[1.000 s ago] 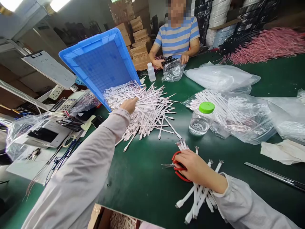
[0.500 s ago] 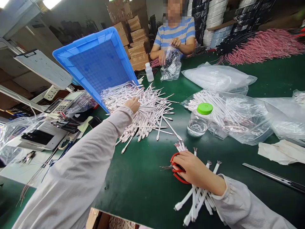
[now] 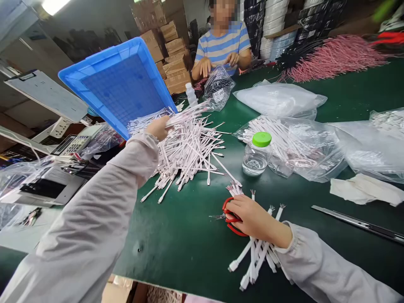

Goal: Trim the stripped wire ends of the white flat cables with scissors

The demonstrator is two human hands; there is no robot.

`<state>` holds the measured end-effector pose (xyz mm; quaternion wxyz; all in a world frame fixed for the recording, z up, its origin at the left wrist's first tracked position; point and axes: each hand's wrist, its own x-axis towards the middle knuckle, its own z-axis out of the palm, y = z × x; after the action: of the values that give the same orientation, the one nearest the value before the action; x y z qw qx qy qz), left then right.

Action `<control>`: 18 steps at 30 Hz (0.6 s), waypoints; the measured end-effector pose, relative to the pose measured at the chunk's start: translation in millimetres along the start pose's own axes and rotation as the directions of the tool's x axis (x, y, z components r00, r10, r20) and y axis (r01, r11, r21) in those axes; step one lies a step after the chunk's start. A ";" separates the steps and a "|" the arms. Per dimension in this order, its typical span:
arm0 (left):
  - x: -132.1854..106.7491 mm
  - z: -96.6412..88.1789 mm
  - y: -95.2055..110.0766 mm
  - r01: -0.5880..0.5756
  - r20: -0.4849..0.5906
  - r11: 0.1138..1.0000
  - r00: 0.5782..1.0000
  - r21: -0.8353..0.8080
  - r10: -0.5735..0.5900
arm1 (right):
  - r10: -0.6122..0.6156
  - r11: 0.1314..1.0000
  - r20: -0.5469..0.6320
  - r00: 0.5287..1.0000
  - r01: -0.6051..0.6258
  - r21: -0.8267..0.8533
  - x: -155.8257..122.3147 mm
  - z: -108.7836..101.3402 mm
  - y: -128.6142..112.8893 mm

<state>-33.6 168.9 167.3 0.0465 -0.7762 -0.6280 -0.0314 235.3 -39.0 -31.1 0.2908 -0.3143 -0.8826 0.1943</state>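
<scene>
Hands: 2, left hand, right hand
Co-worker: 1
Blue plastic crate: 1
Red-handled scissors: 1 pair
Water bottles: 2, green-capped bottle, small white-capped bottle
Metal rule: 1
Calculator: 1
White cables: too many to count

You are dressed in a long-sleeved work smock of thin, pale grey fabric with a faint pinkish cast. Your left sleeve is loose and smooth, with soft creases along its length, and it widens toward the lower left corner of the view. Your right sleeve is just as full and creased. Both end in a gathered, elasticated cuff, and the one at your right wrist puckers into small ruffles. Beyond the cuffs, your left hand and right hand are bare.
</scene>
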 end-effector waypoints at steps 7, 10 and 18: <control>-17.6 -3.1 -5.0 -0.244 -0.420 0.518 0.871 -0.820 -0.254 | 0.304 0.914 -0.088 0.948 -0.317 -0.254 16.3 -37.2 -4.9; -41.0 17.0 9.5 -0.307 -0.440 0.426 0.860 -0.851 -0.258 | 0.452 0.805 0.009 0.892 -0.403 -0.435 38.4 -52.5 -1.9; -80.0 105.6 35.0 -0.103 -0.218 0.375 0.935 -0.921 -0.278 | 0.655 0.636 0.044 0.754 -0.520 -0.570 87.4 -35.3 11.8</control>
<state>-17.2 95.7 52.6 -0.2883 -0.6162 -0.5258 -0.5105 207.6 33.5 23.5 0.0017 -0.6261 -0.7768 0.0679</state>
